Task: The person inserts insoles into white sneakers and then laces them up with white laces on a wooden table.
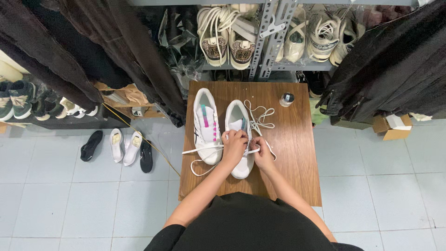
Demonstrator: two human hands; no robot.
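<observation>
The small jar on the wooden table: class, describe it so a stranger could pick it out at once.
Find the brown wooden table with two white sneakers. At its far right corner stands a small clear jar with a dark lid, the only thing there that is neither shoe nor lace.

My small wooden table (297,176) stands on a floor of pale blue-grey tiles (69,204). Beyond it, a grey metal rack (272,28) holds pairs of sneakers, with dark garments (116,51) hanging to either side. Loose insoles (124,146) lie on the tiles to my left; a cardboard box (392,128) sits at right.
</observation>
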